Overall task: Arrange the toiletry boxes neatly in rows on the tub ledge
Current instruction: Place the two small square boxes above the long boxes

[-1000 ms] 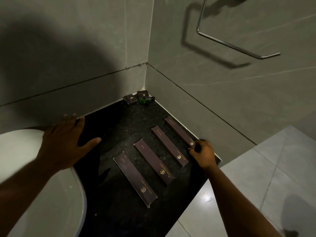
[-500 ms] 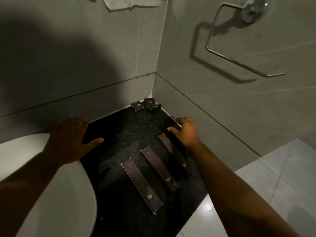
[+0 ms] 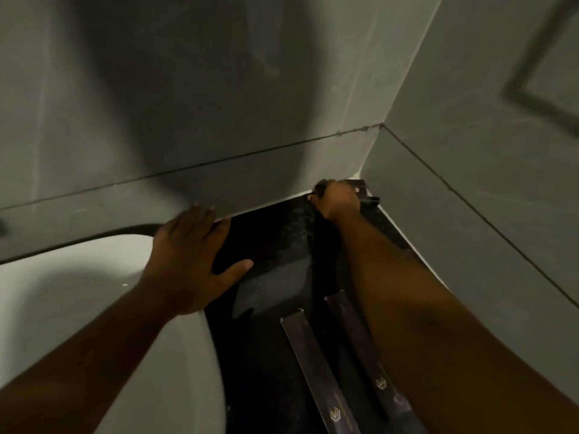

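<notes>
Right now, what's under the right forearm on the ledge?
Two long boxes show beside it: one fully clear, one partly covered by the right forearm. Anything further right on the black ledge is hidden. At the corner, the right hand covers a small box.

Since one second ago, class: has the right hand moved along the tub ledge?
Yes. The right hand has gone from the long boxes' near ends to the wall corner, reaching the small boxes there.
</notes>
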Motion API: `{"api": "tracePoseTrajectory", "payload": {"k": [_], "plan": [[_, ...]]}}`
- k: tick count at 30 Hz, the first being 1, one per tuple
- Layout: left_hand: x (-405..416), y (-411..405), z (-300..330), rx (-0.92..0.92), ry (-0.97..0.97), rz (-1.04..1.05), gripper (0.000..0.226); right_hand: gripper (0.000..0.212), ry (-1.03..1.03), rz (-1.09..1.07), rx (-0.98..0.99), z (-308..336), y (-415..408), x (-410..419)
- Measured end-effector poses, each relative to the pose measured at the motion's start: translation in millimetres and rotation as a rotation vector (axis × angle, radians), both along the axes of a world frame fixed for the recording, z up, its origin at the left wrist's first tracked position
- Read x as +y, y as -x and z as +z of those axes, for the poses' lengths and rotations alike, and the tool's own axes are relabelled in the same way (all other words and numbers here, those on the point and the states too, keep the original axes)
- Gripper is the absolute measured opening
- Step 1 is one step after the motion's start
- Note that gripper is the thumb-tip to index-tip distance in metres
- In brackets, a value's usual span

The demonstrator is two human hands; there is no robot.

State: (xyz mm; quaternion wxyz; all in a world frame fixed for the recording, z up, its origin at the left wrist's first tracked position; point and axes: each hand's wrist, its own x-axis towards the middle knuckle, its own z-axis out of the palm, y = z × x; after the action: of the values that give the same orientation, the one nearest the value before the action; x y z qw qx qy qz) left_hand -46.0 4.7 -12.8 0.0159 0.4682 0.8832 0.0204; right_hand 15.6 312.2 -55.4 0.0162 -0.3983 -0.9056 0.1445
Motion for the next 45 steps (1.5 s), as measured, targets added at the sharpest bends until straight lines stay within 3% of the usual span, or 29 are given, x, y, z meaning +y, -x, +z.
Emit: {"api": "tracePoseTrajectory", "payload": {"k": [8, 18, 24, 36, 40, 42, 45], "plan": [[-2.1, -0.6, -0.3, 0.005, -0.006, -0.009, 0.096, 0.044, 0.097, -0.067, -0.09, -11.4, 2.7, 4.7], [-2.2, 0.7, -5.8, -0.037, -0.066, 0.001, 0.094, 0.064, 0.327, 0.318, -0.118, -11.9, -55.6, -98.0], [-3.4, 1.5, -7.0, -0.05, -0.083, -0.011, 0.097, 0.072, 0.345, 0.395, -0.211, -7.3, -78.3, -123.4], [-3.3, 2.2, -8.6, -0.056, -0.076, -0.006, 0.093, 0.082, 0.408, 0.414, -0.167, -11.9, -83.7, -131.9], [-5.6, 0.6, -9.8, -0.048, -0.097, -0.014, 0.095, 0.08, 0.53, 0.225, 0.055, 3.3, -87.5, -112.7], [-5.7, 1.5, -8.8, -0.055, -0.111, -0.013, 0.096, 0.067, 0.452, 0.09, 0.166, 13.3, -80.8, -85.7], [-5.2, 1.1, -7.1, -0.042, -0.112, -0.015, 0.097, 0.049, 0.253, -0.094, 0.175, 24.0, -63.8, -34.5]]}}
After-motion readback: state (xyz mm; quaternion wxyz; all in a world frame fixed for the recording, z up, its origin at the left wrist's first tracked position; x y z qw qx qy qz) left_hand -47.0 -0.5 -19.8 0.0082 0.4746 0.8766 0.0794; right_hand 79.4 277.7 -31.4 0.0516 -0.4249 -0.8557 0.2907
